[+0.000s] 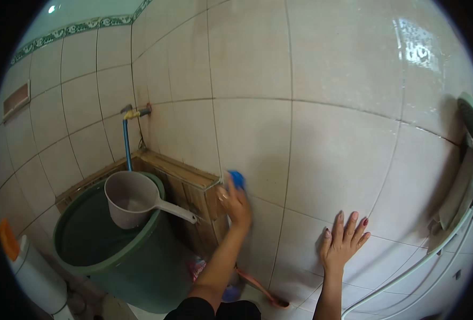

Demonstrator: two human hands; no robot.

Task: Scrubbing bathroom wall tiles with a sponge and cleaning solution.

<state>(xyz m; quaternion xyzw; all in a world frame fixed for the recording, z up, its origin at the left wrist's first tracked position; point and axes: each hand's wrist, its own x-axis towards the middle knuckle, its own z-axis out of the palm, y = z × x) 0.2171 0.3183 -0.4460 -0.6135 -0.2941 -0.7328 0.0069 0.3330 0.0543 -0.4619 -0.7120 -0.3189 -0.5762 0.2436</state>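
Observation:
My left hand [236,208] wears a ring and presses a blurred blue scrubber [236,180] against the tiled wall [252,140]. It is beside the corner of a wood-look tiled ledge [180,170]. Fingers spread, my right hand [342,244] rests on the same wall further right and holds nothing. Left of my left arm stands a large green tub [140,276] of water. A greyish plastic dipper [130,200] sits at its rim, its handle pointing right.
A tap [132,114] with a blue pipe [126,144] runs down behind the tub. Below my arm are a pink packet [197,267] and an orange-handled tool [258,284]. A white hose [404,266] curves at right. A white container [40,276] stands far left.

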